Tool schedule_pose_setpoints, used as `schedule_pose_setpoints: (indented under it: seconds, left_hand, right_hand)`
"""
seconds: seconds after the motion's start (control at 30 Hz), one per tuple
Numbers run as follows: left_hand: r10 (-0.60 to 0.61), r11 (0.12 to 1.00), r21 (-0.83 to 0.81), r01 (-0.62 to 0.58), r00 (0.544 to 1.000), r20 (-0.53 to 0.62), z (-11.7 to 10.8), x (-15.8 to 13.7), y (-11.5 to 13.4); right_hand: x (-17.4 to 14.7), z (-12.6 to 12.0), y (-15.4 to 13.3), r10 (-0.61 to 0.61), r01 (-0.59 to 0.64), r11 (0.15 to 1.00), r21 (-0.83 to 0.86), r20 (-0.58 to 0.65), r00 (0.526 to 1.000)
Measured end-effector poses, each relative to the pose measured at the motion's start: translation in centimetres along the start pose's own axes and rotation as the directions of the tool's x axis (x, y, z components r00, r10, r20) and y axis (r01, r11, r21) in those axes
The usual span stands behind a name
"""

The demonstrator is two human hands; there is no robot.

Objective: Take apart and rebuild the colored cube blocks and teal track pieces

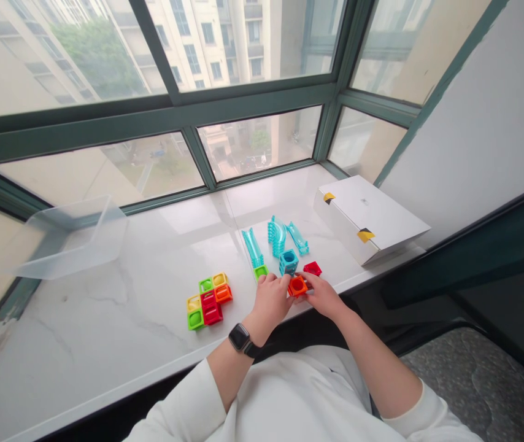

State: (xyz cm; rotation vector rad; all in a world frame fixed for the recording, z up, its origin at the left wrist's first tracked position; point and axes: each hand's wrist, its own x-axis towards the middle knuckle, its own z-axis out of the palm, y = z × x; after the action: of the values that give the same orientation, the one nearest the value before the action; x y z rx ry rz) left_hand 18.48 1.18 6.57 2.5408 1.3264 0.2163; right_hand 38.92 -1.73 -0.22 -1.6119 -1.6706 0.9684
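Observation:
An orange toy block [297,286] with a round hole in its top sits between my two hands, near the front edge of the sill. My left hand [272,302], below a wrist with a black watch, has its fingers curled against the block's left side. On the other side my right hand [325,297] grips the same block with bent fingers. Just beyond it stand blue blocks [288,261], seemingly stacked. A green block [261,271] lies past my left fingers, touching a clear teal track piece [253,247]. Beside my right fingers is a red block [312,268].
Curved teal track pieces [277,234] and another teal piece [297,238] lie farther back. Several yellow, green, red and orange blocks [210,299] are grouped to the left. A clear plastic bin [78,236] stands far left, a white box [372,215] at right, against the windows.

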Motion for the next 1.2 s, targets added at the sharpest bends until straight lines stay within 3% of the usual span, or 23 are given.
schedule_pose_setpoints:
  seconds: [0.1,0.23,0.43,0.63,0.87,1.07,1.2]
  left_hand:
    - [0.005,1.0,-0.005,-0.005,0.999,-0.032,-0.5,-0.5,-0.2]
    - [-0.017,0.998,-0.056,0.008,0.988,-0.157,-2.4,-2.4,-1.6]
    - [-0.167,0.98,-0.163,0.115,0.92,-0.355,-4.5,-6.6,-7.8]
    - [-0.385,0.923,-0.134,0.361,0.865,-0.321,-3.1,-10.7,-14.5]
    - [-0.463,0.886,-0.177,0.429,0.791,-0.4,-0.7,-12.7,-17.2]
    - [-0.456,0.889,-0.233,0.394,0.802,-0.386,1.0,-12.4,-17.5]
    - [-0.46,0.887,-0.253,0.388,0.8,-0.385,1.5,-12.4,-17.5]
  right_hand:
    - [0.1,-0.1,-0.5,0.018,-0.018,1.0,0.001,0.004,1.0]
    - [0.2,-0.1,-1.0,0.033,-0.033,0.999,-0.001,0.006,0.999]
    - [0.1,-0.4,-0.9,0.04,-0.039,0.997,-0.061,0.023,0.999]
    - [-0.2,-0.5,-1.2,0.047,-0.045,0.997,-0.061,0.031,0.998]
    - [-1.8,-3.2,-1.9,0.015,-0.009,0.986,-0.165,0.033,0.999]
    - [-3.1,-6.5,-7.3,-0.108,0.068,0.96,-0.271,-0.134,0.985]
    - [-2.9,-4.7,-12.2,-0.276,0.237,0.945,-0.226,-0.155,0.949]
